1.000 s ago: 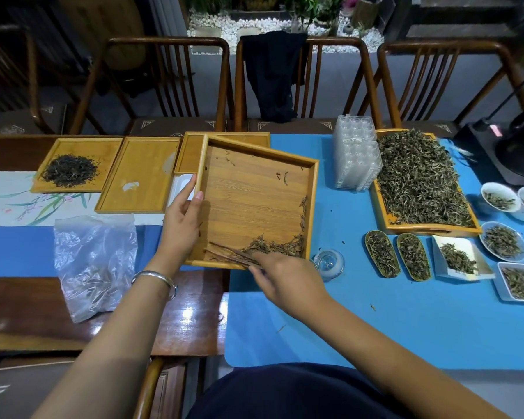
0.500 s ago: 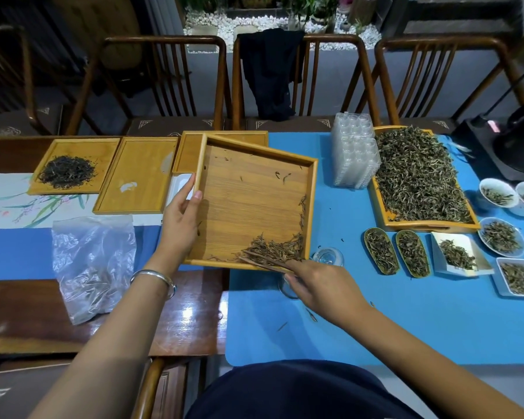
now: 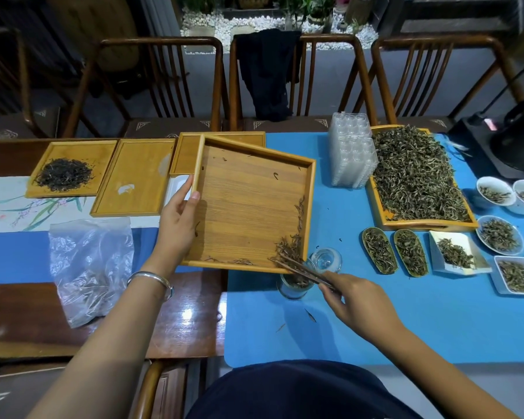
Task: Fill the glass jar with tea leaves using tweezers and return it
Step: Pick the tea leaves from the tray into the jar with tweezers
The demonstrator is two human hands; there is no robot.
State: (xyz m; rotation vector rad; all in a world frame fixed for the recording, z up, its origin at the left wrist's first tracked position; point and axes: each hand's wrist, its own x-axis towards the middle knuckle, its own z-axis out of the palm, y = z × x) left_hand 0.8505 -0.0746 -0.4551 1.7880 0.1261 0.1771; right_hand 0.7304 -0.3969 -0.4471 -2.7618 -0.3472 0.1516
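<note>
Wooden table (image 3: pixel 73 313) w/ a blue mat (image 3: pixel 436 328) over its right half; chairs along the far side. Big heaped tray of tea (image 3: pixel 418 176) sits far right on the mat, w/ small dishes of leaves near it.

Next down: the square bamboo tray (image 3: pixel 248 204), tilted so its near-right corner dips lowest. Left hand (image 3: pixel 179 219) grips the tray's left rim, thumb over the edge, fingers underneath, holding it raised. Remaining tea leaves (image 3: pixel 289 247) have gathered in that low corner.

Glass jar (image 3: pixel 294 284) stands upright on the mat, just under and in front of the low corner, partly hidden by the tray edge; some leaves visible inside. Its glass lid (image 3: pixel 327 261) appears to sit just beside it, to the right.

Tweezers (image 3: pixel 303 269): long axis runs diagonally from the right hand (image 3: pixel 357 300) up-left to the corner pile, tips in the leaves, crossing over the jar mouth. Right hand pinches the tweezers' back end btwn thumb and fingers; arms look pressed nearly together, tho whether tips hold leaves can't be told.

Key relation: jar lies directly below the pile and along the tweezer line, on the right-hand side, so the likely next move is a short drag toward the hand, over the rim, into the jar. Risk: leaves spilling past the mouth; a couple of strays (image 3: pixel 310 315) already lie on the mat.
</note>
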